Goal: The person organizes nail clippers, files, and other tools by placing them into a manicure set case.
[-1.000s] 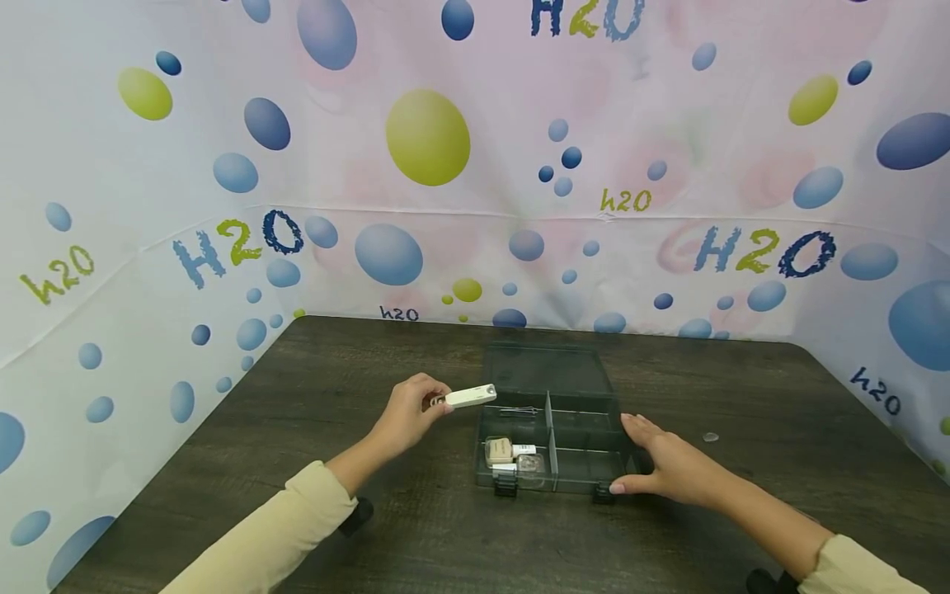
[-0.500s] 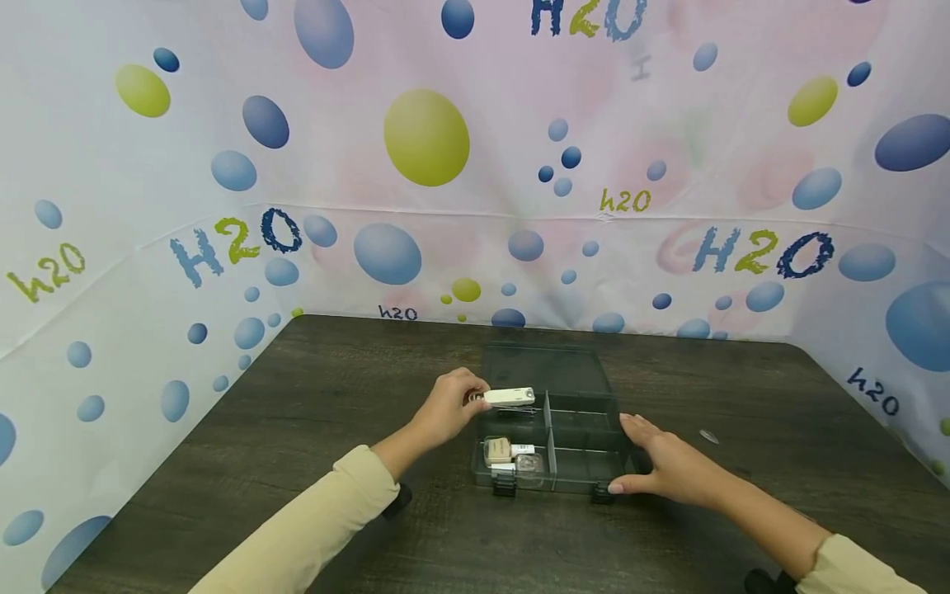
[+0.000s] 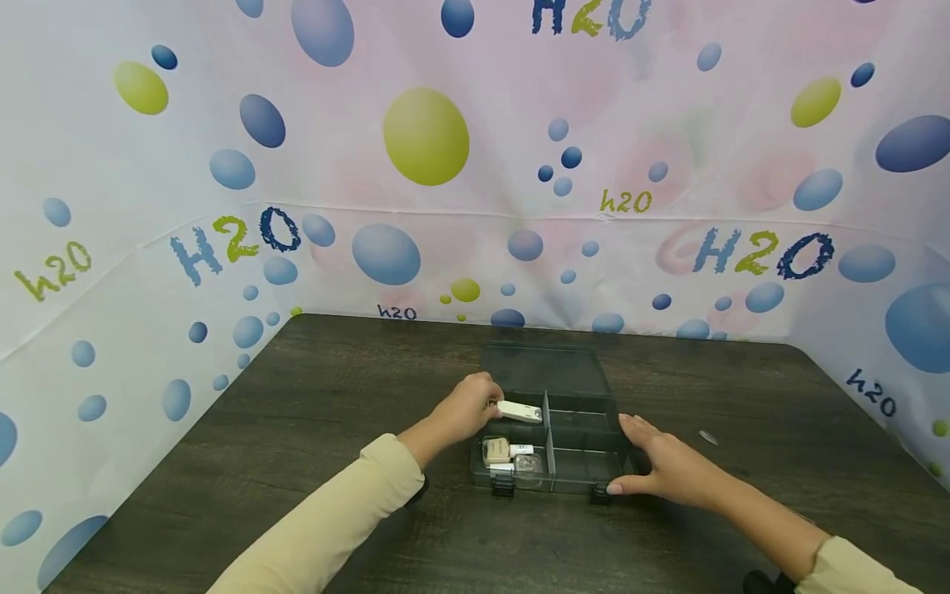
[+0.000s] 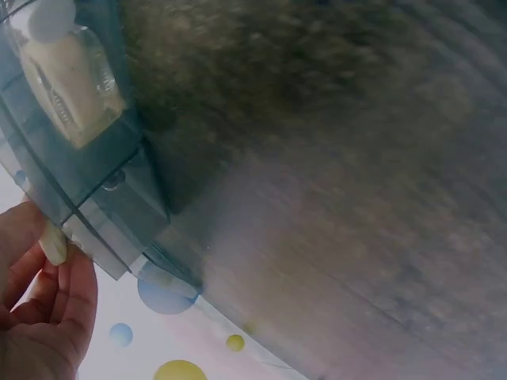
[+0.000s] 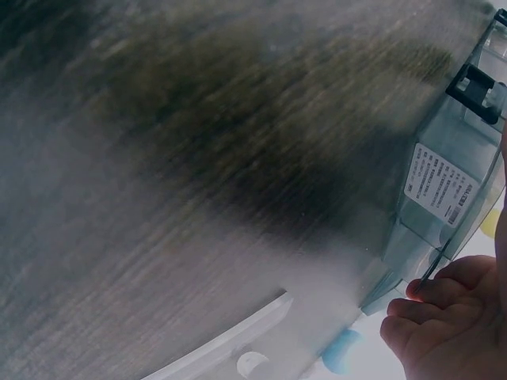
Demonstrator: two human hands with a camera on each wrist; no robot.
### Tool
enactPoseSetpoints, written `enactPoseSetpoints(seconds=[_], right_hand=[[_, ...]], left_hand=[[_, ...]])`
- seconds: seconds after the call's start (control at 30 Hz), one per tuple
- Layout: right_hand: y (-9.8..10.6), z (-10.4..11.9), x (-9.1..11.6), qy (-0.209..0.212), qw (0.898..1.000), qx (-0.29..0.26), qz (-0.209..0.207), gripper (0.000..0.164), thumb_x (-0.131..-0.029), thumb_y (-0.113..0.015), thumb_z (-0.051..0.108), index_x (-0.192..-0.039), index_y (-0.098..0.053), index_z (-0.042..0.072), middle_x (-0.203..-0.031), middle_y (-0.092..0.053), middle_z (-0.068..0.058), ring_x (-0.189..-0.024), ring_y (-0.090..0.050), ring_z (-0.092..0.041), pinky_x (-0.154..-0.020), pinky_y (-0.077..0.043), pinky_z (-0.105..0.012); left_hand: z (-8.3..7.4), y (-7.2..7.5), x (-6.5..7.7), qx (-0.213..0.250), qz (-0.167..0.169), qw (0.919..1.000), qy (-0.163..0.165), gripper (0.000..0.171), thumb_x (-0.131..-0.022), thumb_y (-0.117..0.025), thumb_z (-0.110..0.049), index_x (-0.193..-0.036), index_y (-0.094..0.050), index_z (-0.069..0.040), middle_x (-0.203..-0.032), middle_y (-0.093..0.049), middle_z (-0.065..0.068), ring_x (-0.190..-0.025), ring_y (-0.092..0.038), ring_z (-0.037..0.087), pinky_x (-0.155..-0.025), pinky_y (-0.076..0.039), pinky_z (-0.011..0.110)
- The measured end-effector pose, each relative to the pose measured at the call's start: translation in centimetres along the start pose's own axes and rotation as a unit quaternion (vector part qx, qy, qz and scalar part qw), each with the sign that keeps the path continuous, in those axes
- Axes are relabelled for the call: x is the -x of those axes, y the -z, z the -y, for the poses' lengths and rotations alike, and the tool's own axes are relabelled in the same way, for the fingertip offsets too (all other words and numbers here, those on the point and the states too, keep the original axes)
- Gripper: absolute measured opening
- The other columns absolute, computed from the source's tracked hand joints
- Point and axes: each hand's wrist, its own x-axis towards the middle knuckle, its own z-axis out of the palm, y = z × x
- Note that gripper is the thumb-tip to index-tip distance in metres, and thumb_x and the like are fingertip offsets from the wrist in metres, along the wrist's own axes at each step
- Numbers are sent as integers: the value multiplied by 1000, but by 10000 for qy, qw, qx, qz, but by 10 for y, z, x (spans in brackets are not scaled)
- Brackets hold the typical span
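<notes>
A dark see-through plastic box (image 3: 571,486) stands on the table with its lid (image 3: 545,369) laid back and a divider down its middle. My left hand (image 3: 469,406) pinches a white nail clipper (image 3: 521,412) by one end, low over the back left compartment. In the left wrist view, the thumb and fingers hold the clipper (image 4: 54,244) beside the box wall. My right hand (image 3: 679,469) holds the box's right side, thumb at the front latch and fingers along the side wall. Thin metal tools seen earlier in the back left compartment are now hidden.
In the front left compartment lie a beige bottle (image 3: 496,450), a small white-capped item (image 3: 522,450) and a clear item (image 3: 529,469). A small clear piece (image 3: 708,437) lies on the dark table (image 3: 356,371) to the right. A patterned cloth (image 3: 475,247) hangs behind.
My left hand has carried the nail clipper rightward from beside the box, then lowered it over the back left compartment. My right hand and the box have stayed in place.
</notes>
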Motion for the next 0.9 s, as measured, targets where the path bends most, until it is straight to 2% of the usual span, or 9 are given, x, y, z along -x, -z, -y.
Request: enactPoseSetpoints(seconds=[0.2, 0.37, 0.47, 0.6, 0.73, 0.9], right_hand=[[0, 0, 0, -33, 10000, -26, 28, 107, -71, -69, 59, -140, -29, -12, -142, -28, -36, -129, -29, -53, -96, -37, -62], [0, 0, 0, -26, 10000, -13, 17, 107, -71, -68, 59, -140, -29, -12, -143, -28, -36, -130, -29, -52, -97, -37, -62], [0, 0, 0, -10, 10000, -9, 1, 107, -71, -68, 59, -140, -29, -13, -142, -28, -36, -130, -29, -52, -97, -37, -62], [0, -1, 1, 11, 10000, -46, -21, 107, -71, -69, 58, -140, -28, -13, -142, -28, -37, -129, -29, -53, -97, -37, -62], [-1, -2, 1, 23, 10000, -58, -27, 107, -71, -69, 58, -140, -28, -13, -142, -27, -37, -129, -29, -53, -96, -37, -62], [-1, -3, 2, 39, 10000, -38, -42, 107, -71, -69, 57, -140, -28, -13, -142, -28, -37, -128, -31, -53, -96, -38, -62]], left_hand=[[-3, -1, -8, -395, 317, 9987, 35, 11, -85, -66, -11, -88, -71, -1, -84, -59, 9, -79, -55, 19, -69, -49, 29], [-4, -3, -11, -497, 485, 9975, 160, 11, -85, -66, -12, -86, -71, -2, -86, -61, 8, -83, -56, 19, -73, -50, 29], [-4, -3, -14, -510, 595, 9967, 222, 12, -85, -67, -12, -80, -72, -3, -84, -63, 8, -79, -56, 17, -68, -49, 27], [-6, -1, -19, -616, 790, 9945, 312, 13, -83, -69, -12, -73, -70, -3, -79, -64, 7, -68, -51, 13, -58, -42, 24], [-9, 1, -23, -885, 956, 9908, 374, 11, -80, -73, -11, -72, -68, -5, -77, -66, 5, -65, -51, 11, -57, -43, 23], [-14, 3, -28, -1350, 1167, 9831, 417, 21, -78, -74, -9, -64, -59, -9, -68, -55, -3, -61, -46, 8, -55, -40, 20]])
